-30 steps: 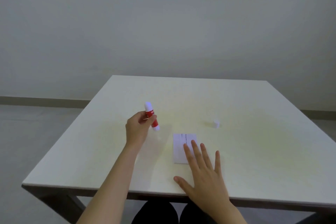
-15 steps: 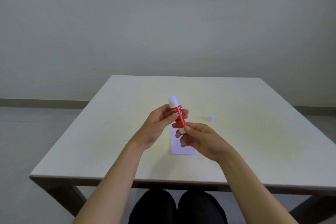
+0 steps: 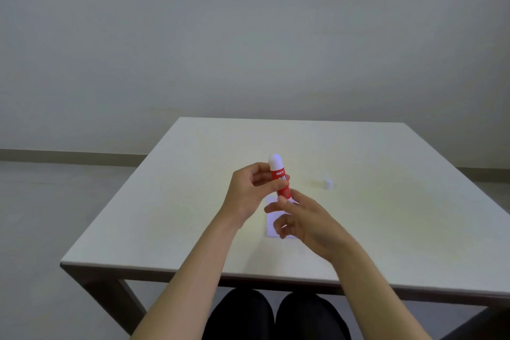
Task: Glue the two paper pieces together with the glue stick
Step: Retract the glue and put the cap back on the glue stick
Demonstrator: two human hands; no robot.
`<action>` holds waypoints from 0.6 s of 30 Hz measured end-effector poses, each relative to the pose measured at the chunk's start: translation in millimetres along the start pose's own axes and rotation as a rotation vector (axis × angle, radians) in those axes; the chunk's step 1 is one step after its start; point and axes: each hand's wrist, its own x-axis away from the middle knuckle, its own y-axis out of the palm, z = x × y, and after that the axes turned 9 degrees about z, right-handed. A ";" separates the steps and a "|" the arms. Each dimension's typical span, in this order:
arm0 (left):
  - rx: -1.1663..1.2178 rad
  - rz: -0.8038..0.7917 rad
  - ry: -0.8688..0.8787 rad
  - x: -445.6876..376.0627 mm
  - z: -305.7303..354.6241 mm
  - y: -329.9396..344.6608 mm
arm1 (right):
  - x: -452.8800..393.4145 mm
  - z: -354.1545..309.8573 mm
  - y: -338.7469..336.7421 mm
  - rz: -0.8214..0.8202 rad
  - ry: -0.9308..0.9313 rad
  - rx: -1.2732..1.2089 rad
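Glue stick (image 3: 279, 178) is up in the air over the table (image 3: 171, 218), roughly upright, white rounded end on top, red label facing the cam. Left hand (image 3: 249, 192) is wrapped round the middle of it, thumb + fingers pinching the red part. Right hand (image 3: 302, 218) sits just below the stick, fingertips at its bottom end; it's blurry so I can't tell if it's actually gripping the base or just touching it, fingers look loosely curled tho.

Compared w/ half a sec ago: stick is pretty much in the same spot and same tilt, left-hand grip unchanged. Right hand has shifted a bit, fingers more opened out than the tight pinch it had on the base then. A sec ago that hand was flat on the paper and the stick was off to the left.

Paper pieces (image 3: 271, 225) lie flat on the table right under the stick, mostly hidden by the right hand. Small white cap (image 3: 327, 183) stands on the table to the right of the stick, well apart from it.
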 end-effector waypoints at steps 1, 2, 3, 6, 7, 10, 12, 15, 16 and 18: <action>0.009 -0.032 0.000 0.4 1.3 -1.3 | 0.7 -2.5 -6.6 -0.115 0.048 -0.094; 0.020 -0.063 0.001 0.9 2.4 -1.9 | 1.2 -3.6 -12.3 -0.181 0.066 -0.140; 0.030 -0.088 0.001 1.8 2.9 -2.6 | 1.4 -3.6 -15.9 -0.204 0.059 -0.150; 0.037 -0.081 -0.004 4.0 1.2 -3.8 | 0.4 -0.4 -17.3 -0.121 -0.032 -0.064; 0.027 -0.054 -0.005 4.4 -0.3 -3.7 | -0.3 0.6 -15.4 -0.050 -0.083 0.010; -0.025 0.023 -0.003 5.9 -4.8 2.2 | -1.1 5.8 -0.4 0.281 -0.225 0.258; -0.077 0.039 0.006 7.3 -7.8 10.1 | -0.2 13.7 11.7 0.509 -0.266 0.360; -0.098 0.031 -0.005 8.5 -10.6 17.0 | 2.0 21.5 13.7 0.603 -0.272 0.428; -0.092 0.029 -0.011 7.9 -10.3 16.1 | 3.1 20.3 9.5 0.549 -0.250 0.400; -0.073 0.017 -0.025 6.5 -8.8 11.2 | 3.5 15.4 -2.3 0.290 -0.150 0.219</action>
